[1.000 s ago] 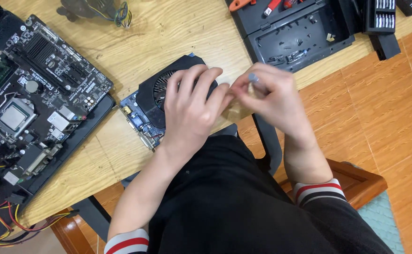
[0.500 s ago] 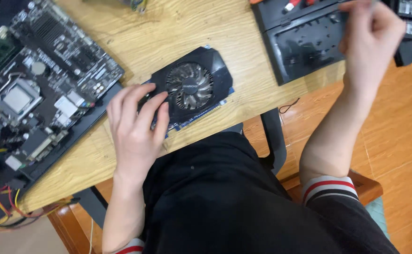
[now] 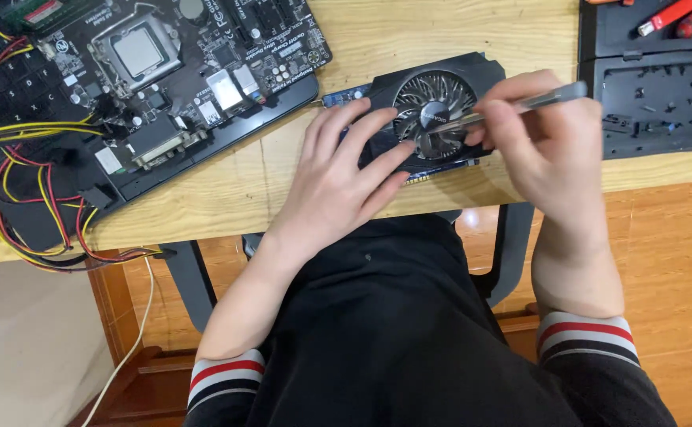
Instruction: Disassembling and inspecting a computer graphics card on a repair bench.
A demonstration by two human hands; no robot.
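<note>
A black graphics card (image 3: 457, 75) with a round fan lies on the wooden table (image 3: 378, 32) near its front edge. My left hand (image 3: 338, 178) rests flat on the card's left end, fingers spread. In my right hand (image 3: 548, 138) is a thin grey screwdriver (image 3: 512, 107), pinched between the fingers. Its tip points down-left onto the fan area of the card.
A motherboard (image 3: 164, 71) with a bare processor socket sits at the left on a black laptop, with red, yellow and black cables (image 3: 22, 213) trailing off the table. A black tool case (image 3: 654, 87) with red-handled tools stands at the right. My lap is below.
My right hand came back from the tool case at the right with a screwdriver and set its tip on the card's fan. My left hand stayed on the card.
</note>
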